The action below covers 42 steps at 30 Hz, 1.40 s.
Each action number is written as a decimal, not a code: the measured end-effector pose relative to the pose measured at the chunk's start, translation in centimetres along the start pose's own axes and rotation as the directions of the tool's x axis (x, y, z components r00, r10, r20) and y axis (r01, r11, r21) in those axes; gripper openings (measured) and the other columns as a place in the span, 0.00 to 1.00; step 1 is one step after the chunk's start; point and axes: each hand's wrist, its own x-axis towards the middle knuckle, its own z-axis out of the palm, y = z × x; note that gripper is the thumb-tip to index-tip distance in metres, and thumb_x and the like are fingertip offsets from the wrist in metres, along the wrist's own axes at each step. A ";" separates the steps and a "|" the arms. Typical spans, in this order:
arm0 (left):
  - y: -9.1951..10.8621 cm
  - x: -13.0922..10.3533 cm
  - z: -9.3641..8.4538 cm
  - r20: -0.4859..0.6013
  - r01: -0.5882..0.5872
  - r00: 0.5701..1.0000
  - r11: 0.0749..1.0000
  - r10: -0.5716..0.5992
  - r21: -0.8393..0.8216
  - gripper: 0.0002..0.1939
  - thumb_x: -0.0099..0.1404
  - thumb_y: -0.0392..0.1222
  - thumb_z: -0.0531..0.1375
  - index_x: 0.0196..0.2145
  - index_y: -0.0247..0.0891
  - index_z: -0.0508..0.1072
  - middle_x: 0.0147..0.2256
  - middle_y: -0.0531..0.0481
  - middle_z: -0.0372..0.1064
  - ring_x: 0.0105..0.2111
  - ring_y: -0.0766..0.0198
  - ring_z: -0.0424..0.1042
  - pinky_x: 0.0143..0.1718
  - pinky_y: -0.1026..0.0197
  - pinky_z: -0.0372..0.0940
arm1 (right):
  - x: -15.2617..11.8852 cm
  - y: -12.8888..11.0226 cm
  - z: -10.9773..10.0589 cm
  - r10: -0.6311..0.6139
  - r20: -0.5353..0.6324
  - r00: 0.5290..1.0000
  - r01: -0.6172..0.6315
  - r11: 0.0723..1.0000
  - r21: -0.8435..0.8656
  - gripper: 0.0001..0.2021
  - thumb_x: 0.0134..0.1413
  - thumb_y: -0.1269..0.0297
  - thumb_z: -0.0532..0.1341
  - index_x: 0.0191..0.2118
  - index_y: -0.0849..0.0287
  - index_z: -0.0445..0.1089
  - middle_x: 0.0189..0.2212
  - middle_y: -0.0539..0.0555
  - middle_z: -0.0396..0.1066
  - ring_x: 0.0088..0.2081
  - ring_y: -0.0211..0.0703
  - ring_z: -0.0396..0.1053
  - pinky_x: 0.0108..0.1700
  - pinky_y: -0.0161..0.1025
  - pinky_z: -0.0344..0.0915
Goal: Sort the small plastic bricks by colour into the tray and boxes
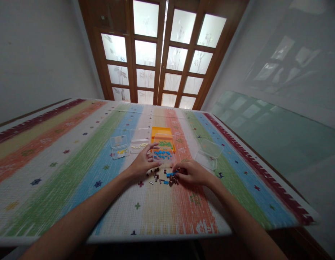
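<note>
My left hand is at the left edge of a clear plastic box holding small blue pieces. Its thumb and fingers are apart, and I see nothing between them. Closer to me lies a loose pile of small brown pieces, like tiny building bricks, with a few blue pieces among them. My right hand rests at the right side of this pile. Its thumb and forefinger are drawn together beside blue and brown pieces; what they pinch is too small to make out.
Behind the blue pieces stands an orange box with green pieces before it. Left are clear boxes with yellow pieces and cream pieces. An open clear box lies right. A striped cloth covers the table.
</note>
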 end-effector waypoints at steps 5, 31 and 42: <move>0.1 0.0 0.0 -0.008 -0.005 1.000 1.000 0.005 0.013 0.38 0.53 0.35 0.71 0.58 0.40 0.62 0.57 0.39 0.65 0.38 0.65 0.76 0.44 0.57 0.71 | 0.1 0.3 0.1 0.011 0.025 1.000 -0.010 1.000 -0.023 0.09 0.58 0.67 0.59 0.39 0.58 0.77 0.29 0.53 0.78 0.30 0.39 0.71 0.34 0.34 0.61; 0.1 0.0 0.0 -0.013 -0.022 1.000 1.000 0.022 0.017 0.38 0.53 0.35 0.72 0.59 0.41 0.63 0.57 0.38 0.65 0.39 0.64 0.76 0.45 0.56 0.71 | -0.7 2.1 -0.3 0.059 -0.058 0.997 -0.067 0.986 -0.151 0.11 0.54 0.68 0.58 0.37 0.58 0.79 0.26 0.53 0.77 0.27 0.37 0.70 0.33 0.34 0.59; 0.3 0.1 0.0 -0.006 -0.031 0.999 0.999 0.031 0.006 0.37 0.52 0.34 0.72 0.57 0.40 0.64 0.58 0.38 0.64 0.43 0.61 0.76 0.47 0.55 0.71 | -0.3 1.6 0.0 0.055 -0.009 0.998 -0.055 0.987 -0.152 0.11 0.57 0.68 0.58 0.41 0.59 0.77 0.30 0.54 0.78 0.30 0.38 0.71 0.35 0.34 0.60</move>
